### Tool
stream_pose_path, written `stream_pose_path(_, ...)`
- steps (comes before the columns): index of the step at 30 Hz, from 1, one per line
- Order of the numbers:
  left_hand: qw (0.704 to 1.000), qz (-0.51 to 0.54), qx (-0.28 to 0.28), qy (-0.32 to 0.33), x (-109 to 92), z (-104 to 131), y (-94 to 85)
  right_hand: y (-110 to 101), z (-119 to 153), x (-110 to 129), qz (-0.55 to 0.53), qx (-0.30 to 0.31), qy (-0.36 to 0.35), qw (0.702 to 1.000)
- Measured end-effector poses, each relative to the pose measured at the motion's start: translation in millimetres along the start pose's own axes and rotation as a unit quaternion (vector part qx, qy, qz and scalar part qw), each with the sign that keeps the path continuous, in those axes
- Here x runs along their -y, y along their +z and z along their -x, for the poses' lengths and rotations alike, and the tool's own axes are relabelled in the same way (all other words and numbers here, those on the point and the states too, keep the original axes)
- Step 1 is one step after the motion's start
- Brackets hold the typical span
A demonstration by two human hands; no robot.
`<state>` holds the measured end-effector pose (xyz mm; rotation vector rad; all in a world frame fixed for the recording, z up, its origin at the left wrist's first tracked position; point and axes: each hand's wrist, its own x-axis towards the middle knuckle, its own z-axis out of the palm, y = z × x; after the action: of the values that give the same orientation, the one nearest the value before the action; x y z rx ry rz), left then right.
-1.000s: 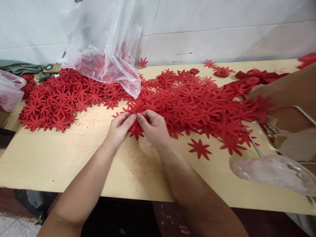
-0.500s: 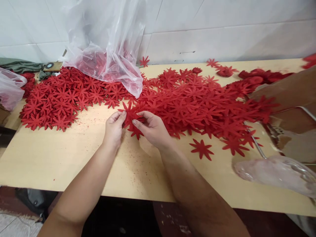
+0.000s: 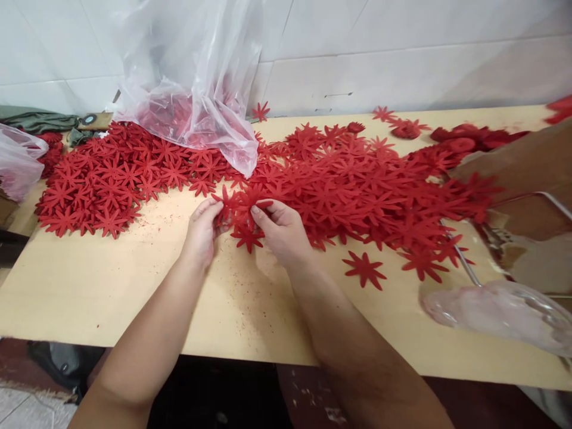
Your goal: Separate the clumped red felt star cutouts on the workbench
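Note:
Near the middle of the table, my left hand (image 3: 203, 229) pinches a red star-shaped petal cutout (image 3: 227, 204) between thumb and fingers. Close beside it, my right hand (image 3: 286, 229) grips another red petal cutout (image 3: 251, 202), its thumb on top. The two pieces sit side by side; whether they touch I cannot tell. Just below them lies a loose cutout (image 3: 247, 238) on the table. Behind my right hand spreads a big heap of the same red cutouts (image 3: 348, 179), and a second pile (image 3: 102, 179) lies to the left.
A clear plastic bag (image 3: 210, 107) stands between the piles against the tiled wall. One single cutout (image 3: 364, 270) lies in front of the right heap. At the right are a cardboard box (image 3: 527, 161), a metal rod and a crumpled plastic wrap (image 3: 496, 307). Red crumbs dot the wooden table (image 3: 134, 280).
My hands have moved slightly apart. The red pieces between them, overlapping before, now show as two separate cutouts, one in each hand.

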<state>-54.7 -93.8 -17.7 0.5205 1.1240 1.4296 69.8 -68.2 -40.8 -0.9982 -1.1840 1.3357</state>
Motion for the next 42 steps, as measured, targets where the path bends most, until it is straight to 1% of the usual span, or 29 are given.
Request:
stream_pose_path(4, 0.995, -0.057, 0.083, 0.019, 2, 4, 3.5, 0, 1, 1, 0.020, 0.024, -0.026, 0.999)
stream_pose_path(6, 0.993, -0.058, 0.104, 0.024, 2, 4, 3.9, 0, 2, 3, 0.051, 0.029, -0.032, 0.998)
stream_pose_path(7, 0.993, -0.055, 0.105, 0.022, 3, 4, 3.8, -1, 3, 4, 0.070, 0.028, -0.031, 0.997)
stream_pose_path(9, 0.995, -0.053, 0.088, 0.014, 5, 2, 3.3, -2, 4, 6, 0.100, 0.021, -0.023, 0.994)
stream_pose_path(11, 0.996, -0.060, 0.063, 0.009, 7, 0, 2.3, -2, 5, 8, 0.108, 0.008, -0.016, 0.994)
stream_pose_path(13, 0.996, -0.066, 0.052, 0.006, 10, -2, 1.1, -1, 5, 8, 0.104, -0.009, -0.015, 0.994)
stream_pose_path(15, 0.997, -0.057, 0.057, 0.002, 11, -3, 0.0, 0, 5, 8, 0.088, -0.017, -0.017, 0.996)
stream_pose_path(17, 0.997, -0.041, 0.068, -0.002, 11, -3, -0.7, 1, 4, 6, 0.056, 0.004, -0.013, 0.998)
stream_pose_path(19, 0.997, -0.037, 0.074, 0.007, 11, -3, -0.4, 2, 4, 4, 0.031, 0.026, -0.011, 0.999)
stream_pose_path(20, 0.996, -0.043, 0.081, 0.013, 11, -2, 0.1, 2, 3, 2, 0.028, 0.027, -0.014, 0.999)
stream_pose_path(24, 0.991, -0.079, 0.101, 0.026, 14, 0, 2.5, 1, 2, -1, 0.019, -0.004, -0.026, 0.999)
stream_pose_path(27, 0.990, -0.083, 0.107, 0.028, 18, 0, 2.8, 1, 3, 0, 0.006, 0.015, -0.015, 1.000)
stream_pose_path(29, 0.990, -0.083, 0.111, 0.026, 20, -1, 2.4, 1, 4, 1, 0.006, 0.021, -0.020, 1.000)
stream_pose_path(32, 0.990, -0.097, 0.097, 0.040, 22, -2, 2.2, 2, 5, 2, 0.017, -0.010, -0.032, 0.999)
stream_pose_path(35, 0.986, -0.120, 0.093, 0.073, 23, -2, 2.1, 2, 4, 0, 0.021, -0.048, -0.052, 0.997)
stream_pose_path(37, 0.981, -0.142, 0.094, 0.090, 23, -2, 1.9, 1, 2, -2, 0.012, -0.051, -0.065, 0.996)
stream_pose_path(40, 0.976, -0.167, 0.103, 0.098, 25, -3, 2.1, 0, 0, -3, -0.009, -0.049, -0.059, 0.997)
stream_pose_path(42, 0.971, -0.186, 0.110, 0.103, 25, -3, 3.0, -1, -1, -3, -0.019, -0.066, -0.054, 0.996)
